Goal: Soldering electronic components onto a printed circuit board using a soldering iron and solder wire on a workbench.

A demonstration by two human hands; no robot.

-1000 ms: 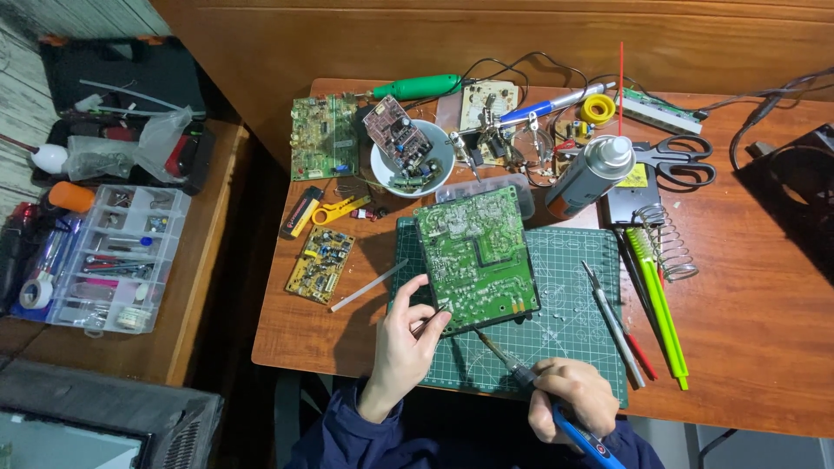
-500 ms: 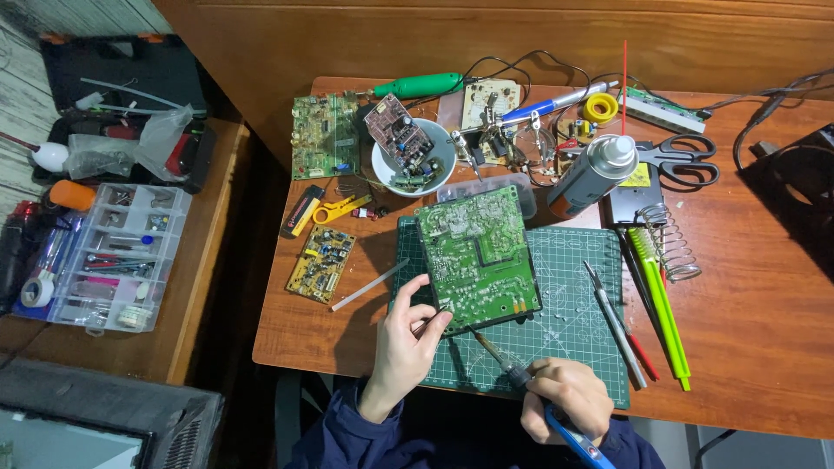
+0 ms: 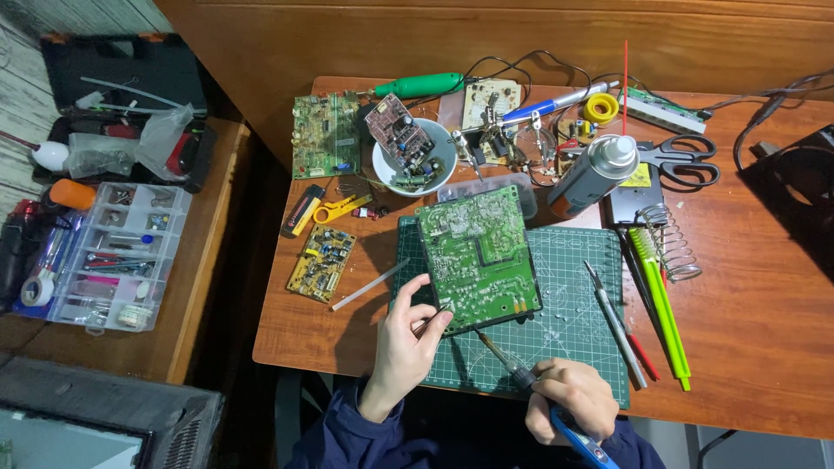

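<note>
Clutter covers a wooden bench (image 3: 747,330) seen from above. Far left, on a separate side table, sits a clear plastic parts organiser (image 3: 113,256). On the bench's left part lie a green circuit board (image 3: 325,135) and, nearer the person, a small yellow circuit board (image 3: 322,263). A white bowl (image 3: 413,158) just right of them holds another board and loose parts. At the centre, a large green circuit board (image 3: 478,258) rests solder-side up on a green cutting mat (image 3: 573,334). The left hand (image 3: 408,343) touches that board's near left corner, its fingers (image 3: 432,320) pinched closed on a thin metal tool whose kind cannot be told. The right hand (image 3: 569,399) sits just right of it at the mat's near edge, fingers wrapped closed around a blue-handled soldering iron (image 3: 530,386); the iron's tip points up-left, close to the board's near edge. Further right stand a spray can (image 3: 592,174), black scissors (image 3: 682,161) and a coiled wire iron stand (image 3: 673,243).
</note>
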